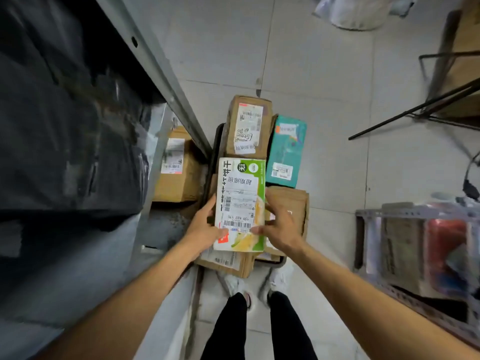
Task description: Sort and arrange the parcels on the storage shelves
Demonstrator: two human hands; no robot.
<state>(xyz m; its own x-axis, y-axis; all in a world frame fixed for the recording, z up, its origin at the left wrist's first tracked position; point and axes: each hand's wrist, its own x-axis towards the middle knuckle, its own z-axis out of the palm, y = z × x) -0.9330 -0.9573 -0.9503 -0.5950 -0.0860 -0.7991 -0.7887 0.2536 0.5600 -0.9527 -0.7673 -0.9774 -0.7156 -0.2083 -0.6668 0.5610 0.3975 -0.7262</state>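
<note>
Pale grey floor tiles (324,74) run between two racks. At the left, a grey steel shelf upright (155,63) fronts dark, glossy wrapped bundles (65,126), with a brown cardboard box (179,172) on its low shelf. The left hand (205,229) and right hand (280,227) clasp a flat green-and-white carton (240,201) by its long edges, thumbs on its labelled face, above the near end of a black-rimmed trolley (217,152). At the trolley's far end lie a tall brown parcel (248,126) and a teal box (285,149). A perforated metal rack (415,211) stands at the right.
</note>
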